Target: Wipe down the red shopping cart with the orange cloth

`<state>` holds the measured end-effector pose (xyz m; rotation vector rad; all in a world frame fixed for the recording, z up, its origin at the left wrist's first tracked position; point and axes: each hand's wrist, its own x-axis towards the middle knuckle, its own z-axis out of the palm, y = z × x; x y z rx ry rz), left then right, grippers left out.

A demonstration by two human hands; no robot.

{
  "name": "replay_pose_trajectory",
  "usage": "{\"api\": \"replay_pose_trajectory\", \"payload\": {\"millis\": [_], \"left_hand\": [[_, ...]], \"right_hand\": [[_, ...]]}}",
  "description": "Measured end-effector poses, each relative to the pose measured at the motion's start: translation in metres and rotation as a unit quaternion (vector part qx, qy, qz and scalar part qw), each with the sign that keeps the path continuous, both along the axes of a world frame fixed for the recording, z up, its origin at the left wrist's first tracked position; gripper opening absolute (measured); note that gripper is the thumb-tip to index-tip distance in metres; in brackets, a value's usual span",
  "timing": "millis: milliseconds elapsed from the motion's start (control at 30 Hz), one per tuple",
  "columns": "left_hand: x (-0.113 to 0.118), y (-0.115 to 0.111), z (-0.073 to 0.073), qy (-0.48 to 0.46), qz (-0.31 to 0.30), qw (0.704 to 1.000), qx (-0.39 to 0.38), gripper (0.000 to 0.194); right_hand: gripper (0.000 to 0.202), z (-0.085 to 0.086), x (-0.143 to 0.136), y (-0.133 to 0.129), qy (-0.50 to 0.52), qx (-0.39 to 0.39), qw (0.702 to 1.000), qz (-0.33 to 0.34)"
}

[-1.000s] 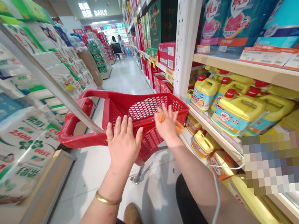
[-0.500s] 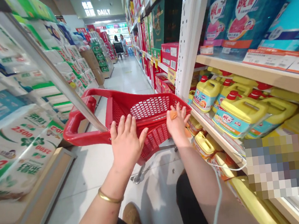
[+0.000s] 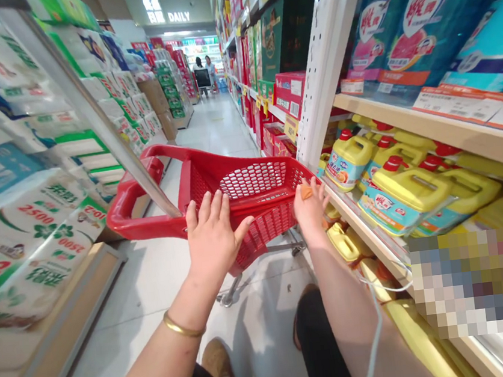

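My left hand point(image 3: 213, 226) is spread, its back to me, over the near side of the red shopping cart point(image 3: 274, 231); whether it touches the rim I cannot tell. Around that wrist is a gold bracelet point(image 3: 183, 327). My right hand point(image 3: 310, 206) is at the cart's right end, beside the shelf, with fingers apart. A small orange patch point(image 3: 306, 191) shows by its thumb, too small to identify. Nearest to this hand on the shelf is a yellow jug with a red cap point(image 3: 349, 159). A metal pole point(image 3: 103, 126) rises from the cart's handle side.
More yellow jugs point(image 3: 402, 195) line the right shelf, under blue bottles point(image 3: 427, 23). A white cable point(image 3: 377, 331) runs along my right arm. Packs of tissue paper point(image 3: 34, 237) are stacked at left. Far down the aisle point(image 3: 212, 123) are people by a dark chair back point(image 3: 203, 79).
My right hand has moved slightly right and down, towards the shelf, and the orange patch has moved with it. My left hand stays almost in place.
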<state>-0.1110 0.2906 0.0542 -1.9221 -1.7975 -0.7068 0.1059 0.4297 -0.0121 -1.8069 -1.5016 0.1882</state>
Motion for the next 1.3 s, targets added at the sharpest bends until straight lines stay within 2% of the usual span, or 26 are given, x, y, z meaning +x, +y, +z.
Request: {"api": "replay_pose_trajectory", "payload": {"millis": [33,100,200,267,333,400,467,533,567,633,733,800,867,967,1033,1067,1100,1167,1233,1300], "left_hand": [[0.001,0.0,0.0,-0.003,-0.001,1.0,0.0,0.075],[0.001,-0.001,-0.001,-0.006,-0.004,1.0,0.0,0.076],[0.0,-0.001,-0.001,-0.002,-0.007,1.0,0.002,0.077],[-0.002,0.0,-0.001,0.001,-0.008,1.0,0.003,0.076],[-0.003,0.0,-0.001,0.0,-0.008,1.0,0.005,0.074],[-0.003,0.0,-0.001,-0.001,-0.008,1.0,0.004,0.074],[-0.003,0.0,-0.001,0.002,-0.007,1.0,0.003,0.075],[-0.002,0.001,-0.001,0.005,-0.005,1.0,0.001,0.076],[-0.002,0.001,-0.001,0.007,-0.003,1.0,0.0,0.076],[-0.001,0.001,-0.001,0.01,0.0,1.0,-0.001,0.077],[-0.002,0.0,0.0,0.013,0.001,1.0,-0.005,0.079],[-0.003,0.0,0.0,0.01,0.0,1.0,-0.01,0.08],[-0.004,-0.001,0.0,0.005,-0.001,1.0,-0.017,0.08],[-0.003,-0.001,0.0,0.002,-0.003,1.0,-0.019,0.081],[-0.001,0.0,-0.001,0.0,-0.005,1.0,-0.014,0.081],[-0.001,0.0,-0.001,-0.001,-0.006,1.0,-0.012,0.08],[0.0,-0.001,-0.001,-0.001,-0.006,1.0,-0.011,0.08],[0.001,-0.001,-0.001,0.0,-0.005,1.0,-0.013,0.08],[0.001,-0.001,0.0,0.001,-0.005,1.0,-0.014,0.08],[0.0,-0.001,0.001,-0.001,-0.006,1.0,-0.013,0.079]], "right_hand": [[0.054,0.002,-0.008,-0.004,0.0,0.01,1.0,0.015],[0.053,0.008,-0.035,-0.02,-0.015,0.048,0.993,0.104],[0.051,0.022,-0.076,-0.049,-0.055,0.105,0.951,0.286],[0.049,0.026,-0.082,-0.056,-0.072,0.119,0.929,0.343],[0.048,0.022,-0.067,-0.049,-0.069,0.102,0.942,0.311],[0.048,0.015,-0.043,-0.034,-0.05,0.072,0.973,0.213],[0.05,0.009,-0.025,-0.02,-0.029,0.053,0.992,0.115],[0.052,0.008,-0.026,-0.018,-0.015,0.053,0.995,0.084],[0.052,0.01,-0.033,-0.022,-0.014,0.058,0.993,0.104],[0.052,0.016,-0.057,-0.037,-0.024,0.081,0.977,0.198],[0.05,0.025,-0.085,-0.057,-0.056,0.124,0.93,0.342],[0.049,0.024,-0.08,-0.057,-0.069,0.126,0.925,0.351],[0.049,0.017,-0.056,-0.043,-0.068,0.098,0.952,0.282],[0.051,0.006,-0.015,-0.015,-0.053,0.041,0.992,0.111],[0.053,0.004,-0.005,-0.007,-0.037,0.019,0.999,0.035],[0.054,0.005,-0.008,-0.009,-0.029,0.016,0.999,0.03],[0.054,0.007,-0.017,-0.014,-0.025,0.02,0.998,0.048],[0.054,0.015,-0.044,-0.031,-0.03,0.044,0.988,0.144],[0.052,0.024,-0.072,-0.049,-0.05,0.085,0.96,0.264],[0.05,0.028,-0.085,-0.059,-0.072,0.114,0.934,0.332]]}}
